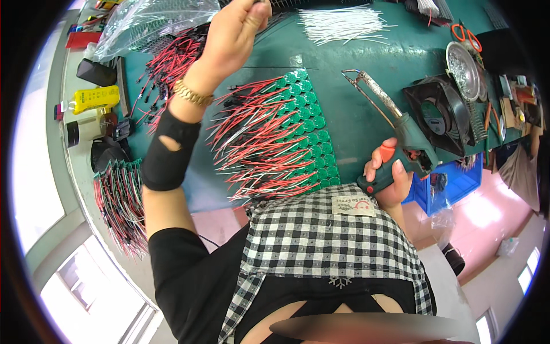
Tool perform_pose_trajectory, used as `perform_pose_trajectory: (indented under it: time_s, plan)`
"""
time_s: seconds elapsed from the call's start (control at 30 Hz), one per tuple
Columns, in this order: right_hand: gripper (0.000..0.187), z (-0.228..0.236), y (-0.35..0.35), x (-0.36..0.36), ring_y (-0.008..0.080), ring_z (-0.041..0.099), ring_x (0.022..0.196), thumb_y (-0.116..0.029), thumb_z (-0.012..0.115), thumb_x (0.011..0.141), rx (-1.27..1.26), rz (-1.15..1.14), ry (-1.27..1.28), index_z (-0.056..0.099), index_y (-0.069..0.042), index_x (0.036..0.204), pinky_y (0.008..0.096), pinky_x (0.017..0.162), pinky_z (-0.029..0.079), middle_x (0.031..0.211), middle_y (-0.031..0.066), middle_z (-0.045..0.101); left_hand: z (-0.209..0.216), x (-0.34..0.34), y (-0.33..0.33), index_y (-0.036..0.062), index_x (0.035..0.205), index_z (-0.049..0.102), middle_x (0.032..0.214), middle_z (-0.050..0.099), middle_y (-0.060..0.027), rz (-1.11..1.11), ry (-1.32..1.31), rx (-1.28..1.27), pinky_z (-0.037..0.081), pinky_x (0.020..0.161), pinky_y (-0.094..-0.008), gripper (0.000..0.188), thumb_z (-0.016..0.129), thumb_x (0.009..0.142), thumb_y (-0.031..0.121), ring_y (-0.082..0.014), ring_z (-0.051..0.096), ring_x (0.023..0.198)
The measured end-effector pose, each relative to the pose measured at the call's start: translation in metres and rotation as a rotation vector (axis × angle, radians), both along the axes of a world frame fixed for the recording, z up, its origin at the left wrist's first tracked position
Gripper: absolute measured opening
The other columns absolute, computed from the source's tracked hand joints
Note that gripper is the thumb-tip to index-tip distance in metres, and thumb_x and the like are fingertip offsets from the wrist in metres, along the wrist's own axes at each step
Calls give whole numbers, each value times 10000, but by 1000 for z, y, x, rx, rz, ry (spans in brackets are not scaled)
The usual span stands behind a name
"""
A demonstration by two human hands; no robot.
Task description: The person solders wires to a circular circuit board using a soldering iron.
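My right hand [394,191] is wrapped round the grip of a dark green soldering gun [410,135] with a red trigger. Its long metal tip points away and to the left, over the green mat. At the far edge, my left hand [238,28] is closed; a small dark bit shows at its fingertips, too little to name. Between the hands lies a panel of round green circuit boards [312,137], with red, white and black wires [258,155] fanning off its left side. Loose red and black wires with connectors [175,54] lie in a heap beside my left wrist.
White wires [344,24] lie in a bundle at the back. On the right stand a black fan [438,112], a metal dish [463,69] and orange-handled scissors [467,37]. A yellow bottle [96,99] and more wired boards [119,200] are at left. Clear plastic bag [154,23] sits back left.
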State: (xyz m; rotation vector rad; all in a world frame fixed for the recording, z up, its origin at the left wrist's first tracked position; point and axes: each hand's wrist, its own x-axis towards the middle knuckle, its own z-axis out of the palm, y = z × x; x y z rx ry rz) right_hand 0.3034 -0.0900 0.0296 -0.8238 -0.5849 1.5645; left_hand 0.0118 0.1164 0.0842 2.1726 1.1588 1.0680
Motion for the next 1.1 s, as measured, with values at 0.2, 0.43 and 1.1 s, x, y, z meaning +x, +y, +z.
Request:
perform_pose_trajectory:
  time_s: [0.2, 0.43, 1.1]
  plan:
    - [414, -4, 3, -6, 196, 561, 595, -220, 540, 878, 17, 25, 11, 426, 15, 1200, 304, 558, 486, 834, 157, 534, -4, 0, 30, 111, 922, 471, 690, 396, 15, -538, -1939, -406, 416, 667, -258, 204, 415, 1007, 286, -107, 416, 631]
    - [436, -6, 0, -7, 198, 574, 616, -228, 550, 863, 80, 3, 5, 409, 10, 1200, 311, 574, 489, 831, 151, 528, 20, 3, 20, 116, 980, 471, 763, 421, 12, -665, -1985, -548, 432, 714, -289, 179, 389, 1017, 271, -110, 426, 667]
    - [453, -12, 0, -2, 205, 580, 644, -236, 576, 861, 104, 27, 29, 410, -2, 1211, 315, 588, 499, 851, 152, 541, -61, 32, -1, 41, 1019, 474, 826, 535, -87, -8, -886, -103, 447, 654, -294, 199, 379, 1016, 216, -178, 515, 723]
